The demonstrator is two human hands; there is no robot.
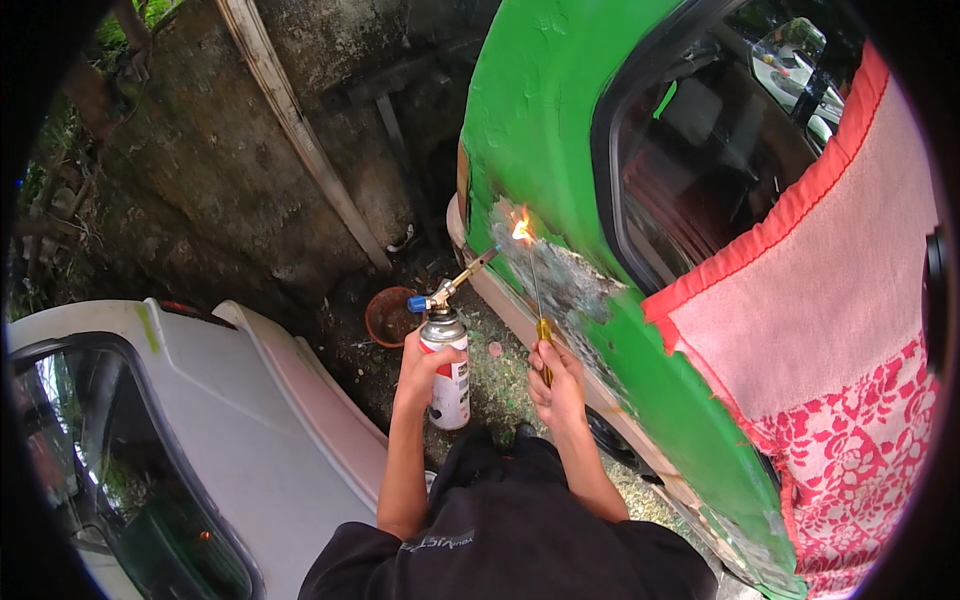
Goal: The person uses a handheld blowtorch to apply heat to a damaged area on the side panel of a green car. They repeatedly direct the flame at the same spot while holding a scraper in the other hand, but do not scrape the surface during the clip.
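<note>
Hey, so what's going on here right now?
A person stands between a white car and a green car. Their left hand grips a gas torch, nozzle pointing toward a rough, darkened patch on the green bodywork. Their right hand holds a yellow-handled tool, its thin shaft reaching up to a flame there.

Passage between torch (444, 330) and screwdriver (544, 331); flame (522, 229), green car (545, 125) bar far end

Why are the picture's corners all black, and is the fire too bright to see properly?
In the head view, the wide fisheye lens gives a roundish picture, so the corners go black; also in the head view, the flame looks washed out in its middle, and the dirty wall looks dim.
</note>
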